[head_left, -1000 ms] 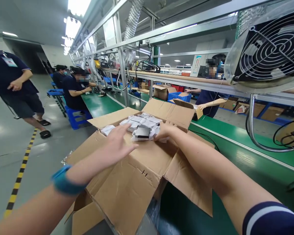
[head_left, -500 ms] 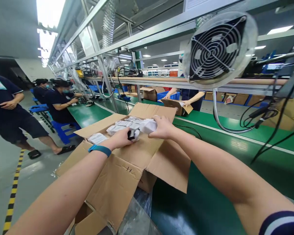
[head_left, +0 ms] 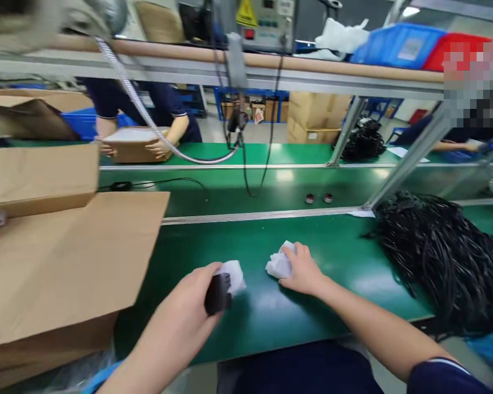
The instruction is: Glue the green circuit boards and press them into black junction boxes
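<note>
My left hand (head_left: 189, 309) is closed around a small black device (head_left: 217, 295) partly wrapped in white padding (head_left: 233, 275); its exact kind is hard to make out through the blur. Further right, my right hand (head_left: 303, 269) grips a white-wrapped packet (head_left: 280, 265) at the surface of the green workbench (head_left: 271, 312). What is inside that wrapping is hidden. To the left of both hands, an open cardboard box (head_left: 66, 257) has its flaps folded outward.
A heap of black cables (head_left: 439, 262) covers the bench's right side. Two small round parts (head_left: 318, 198) sit beyond a metal strip. A flexible metal hose (head_left: 127, 87) and dark cords hang overhead. Across the bench, a person holds a cardboard box (head_left: 135, 148).
The view has swung right, away from the box. Both hands have left the box with their wrapped items and are now over the green bench, my right hand low at its surface.
</note>
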Demonstrator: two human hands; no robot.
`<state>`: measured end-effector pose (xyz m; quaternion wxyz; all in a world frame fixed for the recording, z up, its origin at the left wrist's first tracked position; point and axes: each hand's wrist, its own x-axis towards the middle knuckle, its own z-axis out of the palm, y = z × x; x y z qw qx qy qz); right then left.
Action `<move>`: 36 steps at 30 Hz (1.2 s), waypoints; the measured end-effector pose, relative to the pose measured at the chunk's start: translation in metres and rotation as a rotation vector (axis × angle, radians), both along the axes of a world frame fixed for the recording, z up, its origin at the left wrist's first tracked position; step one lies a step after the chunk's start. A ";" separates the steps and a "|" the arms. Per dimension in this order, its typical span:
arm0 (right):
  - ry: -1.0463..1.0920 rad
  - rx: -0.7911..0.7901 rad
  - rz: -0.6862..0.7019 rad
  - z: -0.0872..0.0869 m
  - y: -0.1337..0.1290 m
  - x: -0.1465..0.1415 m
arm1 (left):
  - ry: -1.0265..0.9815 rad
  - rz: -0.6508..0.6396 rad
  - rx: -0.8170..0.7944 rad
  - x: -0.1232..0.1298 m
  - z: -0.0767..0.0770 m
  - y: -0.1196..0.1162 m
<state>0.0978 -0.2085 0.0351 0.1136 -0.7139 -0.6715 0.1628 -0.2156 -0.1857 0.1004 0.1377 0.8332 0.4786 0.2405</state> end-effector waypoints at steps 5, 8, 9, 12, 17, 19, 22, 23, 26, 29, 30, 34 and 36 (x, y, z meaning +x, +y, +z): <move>0.109 -0.084 0.094 -0.005 -0.013 0.026 | 0.317 0.153 -0.193 0.042 -0.071 0.062; 0.158 -0.020 0.227 -0.005 -0.019 0.053 | 0.367 0.295 -0.191 0.025 -0.079 0.090; 0.159 0.023 0.259 -0.009 -0.020 0.062 | 0.392 0.342 -0.188 0.023 -0.078 0.092; 0.158 0.158 0.335 -0.027 -0.020 0.082 | 0.453 0.487 -0.030 0.037 -0.070 0.075; 0.223 0.325 0.399 -0.048 -0.009 0.094 | 0.076 0.355 -0.099 0.115 -0.070 0.013; 0.295 0.339 0.384 -0.049 -0.006 0.096 | -0.103 0.267 -0.509 0.147 -0.078 -0.006; 0.504 0.315 0.230 -0.047 -0.005 0.099 | -0.357 0.173 -0.896 0.180 -0.088 -0.016; 0.582 0.287 0.131 -0.046 -0.005 0.101 | -0.455 0.153 -0.938 0.185 -0.090 -0.015; 0.714 0.186 -0.188 -0.046 -0.004 0.113 | -0.668 0.128 -0.966 0.185 -0.090 -0.002; 0.657 0.126 -0.300 -0.045 -0.003 0.134 | -0.759 0.176 -0.860 0.171 -0.079 0.014; 0.609 0.112 -0.299 -0.043 -0.003 0.143 | -0.800 0.192 -0.816 0.167 -0.074 0.020; 0.340 0.150 -0.225 -0.035 -0.001 0.169 | -0.921 0.209 -0.690 0.159 -0.046 0.045; 0.267 0.215 -0.193 -0.031 0.002 0.176 | -0.974 0.198 -0.625 0.160 -0.029 0.057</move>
